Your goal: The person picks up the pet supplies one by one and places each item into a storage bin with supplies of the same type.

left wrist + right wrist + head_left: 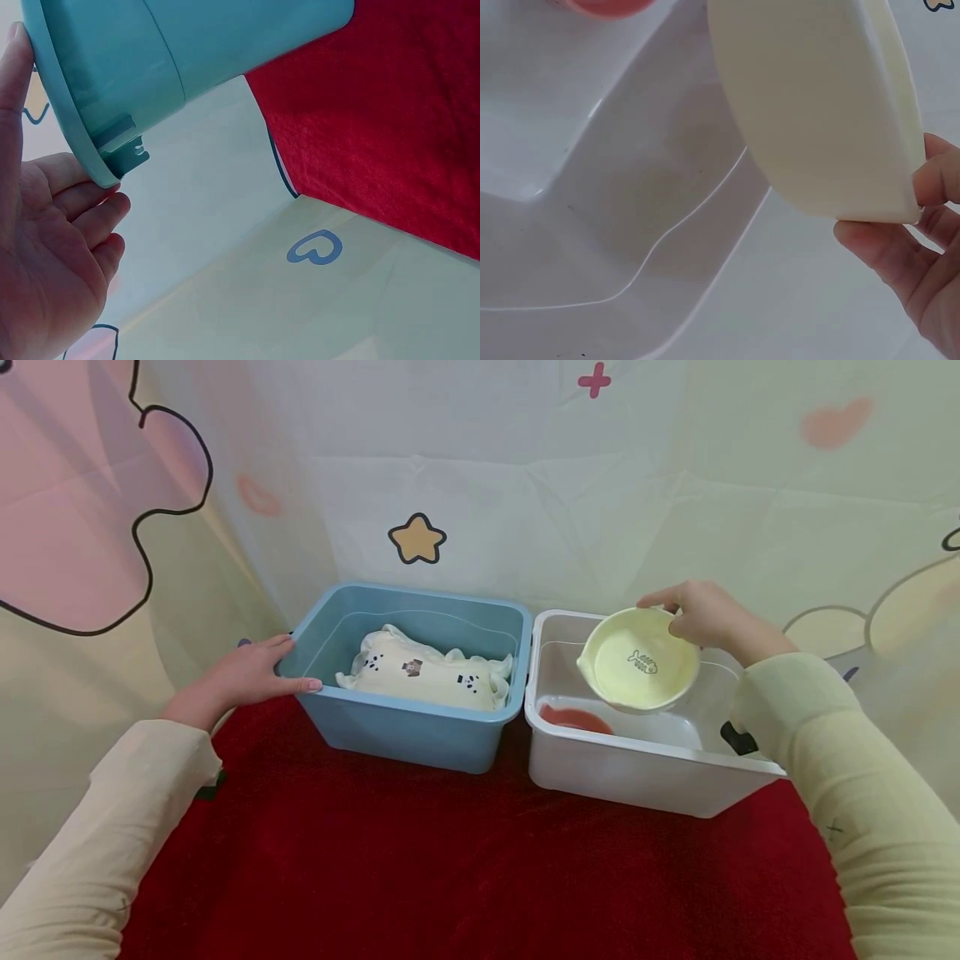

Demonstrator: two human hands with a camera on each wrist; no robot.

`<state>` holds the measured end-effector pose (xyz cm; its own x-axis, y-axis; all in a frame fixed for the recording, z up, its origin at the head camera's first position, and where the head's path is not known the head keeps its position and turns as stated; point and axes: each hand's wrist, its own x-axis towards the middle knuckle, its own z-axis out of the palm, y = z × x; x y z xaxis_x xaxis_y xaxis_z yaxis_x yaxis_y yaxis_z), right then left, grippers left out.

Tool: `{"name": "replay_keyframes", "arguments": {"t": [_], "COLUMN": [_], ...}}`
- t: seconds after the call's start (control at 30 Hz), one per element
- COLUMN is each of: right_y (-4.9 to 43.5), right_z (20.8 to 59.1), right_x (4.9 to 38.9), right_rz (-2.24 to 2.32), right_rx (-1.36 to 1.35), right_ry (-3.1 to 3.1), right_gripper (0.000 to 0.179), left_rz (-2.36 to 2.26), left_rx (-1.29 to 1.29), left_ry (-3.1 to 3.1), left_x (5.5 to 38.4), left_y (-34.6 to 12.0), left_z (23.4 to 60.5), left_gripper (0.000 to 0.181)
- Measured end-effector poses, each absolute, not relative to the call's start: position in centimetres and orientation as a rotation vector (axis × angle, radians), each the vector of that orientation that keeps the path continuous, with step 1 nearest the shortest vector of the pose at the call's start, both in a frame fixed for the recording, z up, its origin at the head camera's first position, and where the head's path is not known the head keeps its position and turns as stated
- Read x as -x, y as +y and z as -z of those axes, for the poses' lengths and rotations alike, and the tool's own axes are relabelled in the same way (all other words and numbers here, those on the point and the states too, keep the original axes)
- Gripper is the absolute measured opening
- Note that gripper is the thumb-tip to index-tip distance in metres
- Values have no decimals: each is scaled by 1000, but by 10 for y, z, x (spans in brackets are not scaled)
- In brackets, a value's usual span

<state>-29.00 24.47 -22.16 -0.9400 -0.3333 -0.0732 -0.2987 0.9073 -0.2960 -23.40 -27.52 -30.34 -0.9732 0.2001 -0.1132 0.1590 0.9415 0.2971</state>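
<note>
My right hand (708,614) pinches the rim of a pale yellow bowl (637,672) with a spout and a fish-bone print inside. Tilted toward me, the bowl hangs over the white bin (622,768). In the right wrist view its plain outer side (802,105) shows, with the thumb below the rim and fingers over it. At the left end of the blue bin (405,735), my left hand (251,672) rests on the rim, fingers spread and thumb along the front edge. Inside that bin lies a cream ruffled pillow (412,668) with small animal prints.
A red item (576,720), partly hidden, lies on the white bin's floor. Both bins stand side by side on a red cloth (465,868). Behind them hangs a pale printed curtain (487,510). A black item (738,739) shows beside my right sleeve.
</note>
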Motion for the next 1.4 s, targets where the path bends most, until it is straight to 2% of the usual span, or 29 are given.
{"name": "replay_keyframes", "arguments": {"t": [1.4], "right_y": [262], "right_z": [244], "right_x": [304], "right_rz": [306], "right_rx": [491], "right_ry": [2992], "right_gripper": [52], "left_rz": [-455], "left_rx": [-269], "left_ry": [2946], "left_x": [235], "left_y": [-274], "left_z": [305], "left_gripper": [94]}}
